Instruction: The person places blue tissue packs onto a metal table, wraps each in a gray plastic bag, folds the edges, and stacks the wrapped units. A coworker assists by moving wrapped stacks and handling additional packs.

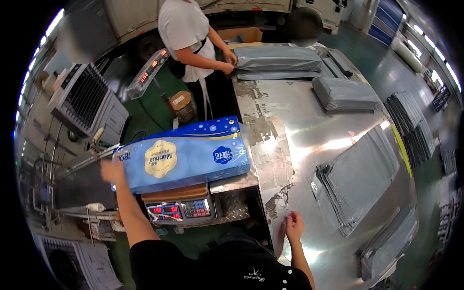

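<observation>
One long blue plastic-wrapped package point(186, 154) lay across the brown platform point(176, 192) of a weighing scale point(197, 209), just outside the left edge of the metal-topped bench point(309, 121). Its long axis ran from left to right, roughly square to that edge, with the right end a little farther from the person than the left. The right end came up close to the bench's left edge; whether it touched could not be told.

The left hand point(112, 172) was much the nearer: it was at the package's left end, the end away from the bench, so the package stretched from it toward the bench. The hand was blurred, and whether its fingers gripped the wrap or only rested against it was unclear.

The right hand point(294, 225) was well apart from the left, over the near part of the bench, just in from its left edge. Its fingers were loosely bent, with nothing visible in them; from there the package lay ahead and to the left. Grey plastic bags point(357, 179) lay on the bench to that hand's right, toward the right edge, and a co-worker point(188, 43) stood by the far left corner.
</observation>
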The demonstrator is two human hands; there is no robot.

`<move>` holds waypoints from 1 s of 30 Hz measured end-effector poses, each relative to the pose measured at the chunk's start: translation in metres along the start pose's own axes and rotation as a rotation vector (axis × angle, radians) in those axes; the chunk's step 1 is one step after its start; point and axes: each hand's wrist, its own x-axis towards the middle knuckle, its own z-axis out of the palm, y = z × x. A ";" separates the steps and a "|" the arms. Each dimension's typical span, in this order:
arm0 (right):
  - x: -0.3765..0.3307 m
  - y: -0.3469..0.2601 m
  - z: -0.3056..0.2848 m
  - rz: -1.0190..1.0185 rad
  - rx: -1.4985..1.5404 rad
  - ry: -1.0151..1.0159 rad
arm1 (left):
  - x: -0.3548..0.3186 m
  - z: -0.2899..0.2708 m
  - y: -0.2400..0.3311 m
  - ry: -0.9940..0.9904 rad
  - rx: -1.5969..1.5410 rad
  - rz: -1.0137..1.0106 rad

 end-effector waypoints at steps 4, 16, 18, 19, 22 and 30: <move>0.015 -0.045 0.032 0.065 0.045 -0.233 | -0.017 0.035 -0.068 -0.262 0.167 -0.017; 0.068 -0.104 0.171 0.687 0.731 -0.382 | -0.076 0.093 -0.039 -1.214 -0.996 0.274; 0.063 -0.120 0.163 0.787 0.855 -0.390 | -0.135 0.075 0.008 -1.653 -1.029 0.242; 0.063 -0.126 0.153 0.850 0.933 -0.392 | -0.166 0.036 0.041 -1.761 -1.033 0.319; 0.087 -0.114 0.123 0.511 1.061 -0.439 | -0.246 -0.020 0.088 -1.820 -1.151 0.483; 0.082 -0.197 -0.154 0.051 0.015 -0.129 | -0.409 -0.085 0.138 -2.249 -1.297 0.733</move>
